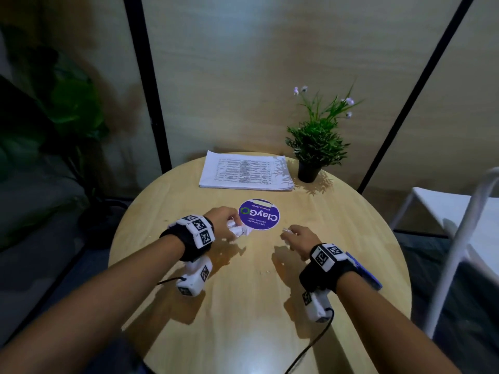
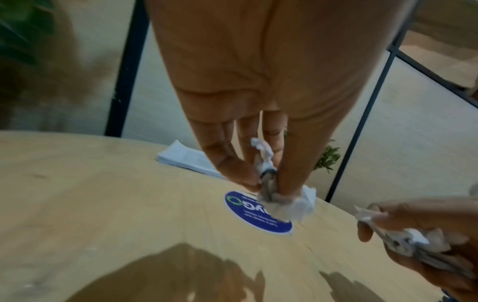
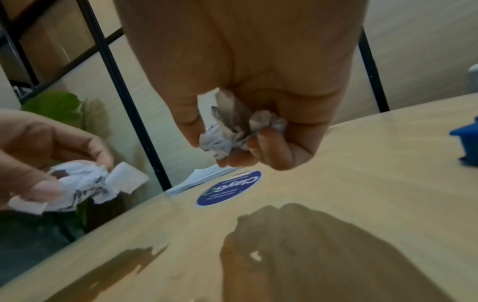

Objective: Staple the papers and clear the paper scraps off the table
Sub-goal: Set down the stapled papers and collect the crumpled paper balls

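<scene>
Crumpled scraps [image 3: 232,130] in right hand [image 3: 245,81]

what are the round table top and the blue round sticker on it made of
Pale round table top: looks like wood or wood-look laminate, with fine straight grain and a glossy finish that mirrors the hands. Blue round sticker: seemingly printed vinyl or coated paper, lying flat with a white rim.

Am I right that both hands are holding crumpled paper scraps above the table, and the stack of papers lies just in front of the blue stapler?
Not quite: the stack of papers lies beside the potted plant, as the head view shows. Both hands do hold scraps above the table.
</scene>
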`<state>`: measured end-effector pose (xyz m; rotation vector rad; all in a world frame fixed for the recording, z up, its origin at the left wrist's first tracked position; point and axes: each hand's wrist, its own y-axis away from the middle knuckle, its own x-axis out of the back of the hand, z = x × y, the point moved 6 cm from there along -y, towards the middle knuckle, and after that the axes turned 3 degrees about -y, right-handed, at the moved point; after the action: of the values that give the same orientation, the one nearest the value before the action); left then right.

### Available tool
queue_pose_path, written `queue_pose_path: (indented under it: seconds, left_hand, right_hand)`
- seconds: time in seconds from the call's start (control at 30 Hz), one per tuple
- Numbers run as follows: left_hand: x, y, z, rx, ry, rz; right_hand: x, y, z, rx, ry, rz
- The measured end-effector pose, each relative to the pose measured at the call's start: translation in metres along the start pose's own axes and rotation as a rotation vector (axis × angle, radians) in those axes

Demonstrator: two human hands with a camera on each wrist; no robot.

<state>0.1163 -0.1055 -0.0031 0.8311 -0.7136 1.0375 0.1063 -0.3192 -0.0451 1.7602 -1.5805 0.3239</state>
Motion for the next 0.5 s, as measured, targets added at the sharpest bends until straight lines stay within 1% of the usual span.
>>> queue_pose_path:
  seconds: [0.07,0.17,0.23,0.37,0.5]
  left_hand:
    - [0.016,0.026,-0.018,0.022,-0.026,-0.020]
    - [0.043,0.065,-0.043,0.060,-0.050,0.013]
    - [0.059,0.094,-0.060,0.088,-0.039,0.048]
    - [0.084,0.155,-0.105,0.147,0.040,0.169]
    - [0.090,0.216,-0.155,0.232,0.035,0.250]
  right_hand:
    - [-0.019,0.017,-0.013,0.036,-0.085,-0.001]
    - [-0.056,0.045,-0.040,0.104,-0.137,-0.042]
    - [-0.082,0.062,-0.064,0.161,-0.087,-0.093]
    - [-0.130,0.088,-0.117,0.276,0.014,-0.184]
    - [-0.179,0.110,-0.175,0.411,0.112,-0.258]
